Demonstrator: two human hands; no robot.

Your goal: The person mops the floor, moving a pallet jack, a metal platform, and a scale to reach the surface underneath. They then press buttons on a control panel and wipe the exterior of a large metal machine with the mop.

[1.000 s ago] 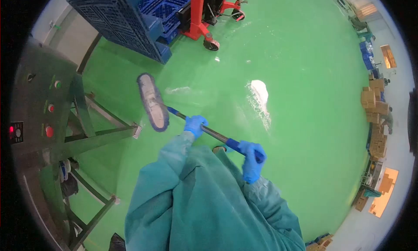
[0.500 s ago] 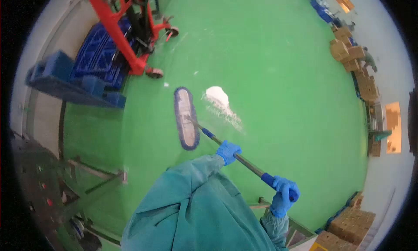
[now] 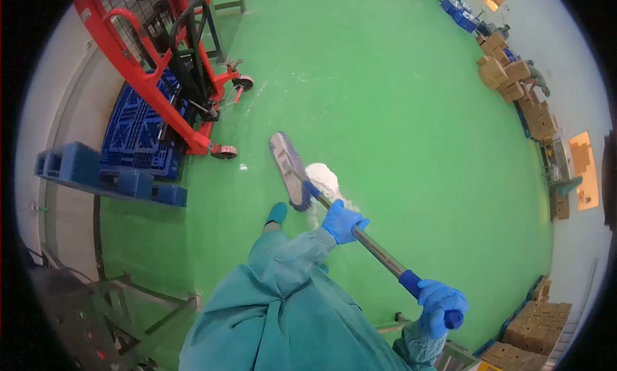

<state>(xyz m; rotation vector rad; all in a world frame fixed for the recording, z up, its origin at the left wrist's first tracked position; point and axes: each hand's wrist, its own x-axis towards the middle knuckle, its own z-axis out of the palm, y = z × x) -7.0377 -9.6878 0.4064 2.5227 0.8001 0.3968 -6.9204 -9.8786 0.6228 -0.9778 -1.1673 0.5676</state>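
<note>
Both of my blue-gloved hands grip the handle of a flat dust mop [image 3: 290,168]. My left hand [image 3: 342,222] is closed around the metal pole, just behind its lower blue section. Farther back, my right hand [image 3: 442,305] wraps the blue grip at the pole's end. The long mop head, with a purple-blue fringe, lies tilted on the green floor. Its near right edge meets a white pile [image 3: 323,178] that looks like powder, with loose streaks trailing toward me. My foot in a green shoe cover [image 3: 277,213] stands just short of the mop head.
A red lifting truck [image 3: 154,81] and blue pallets [image 3: 138,130] stand at the left. Metal framing [image 3: 154,300] is at lower left. Cardboard boxes [image 3: 504,72] line the right wall, with people near them. More boxes [image 3: 536,326] are at lower right.
The mop head has swung right against the white pile, where before there was a gap. My foot has come into view. The camera view has shifted, and both hands keep their hold.
</note>
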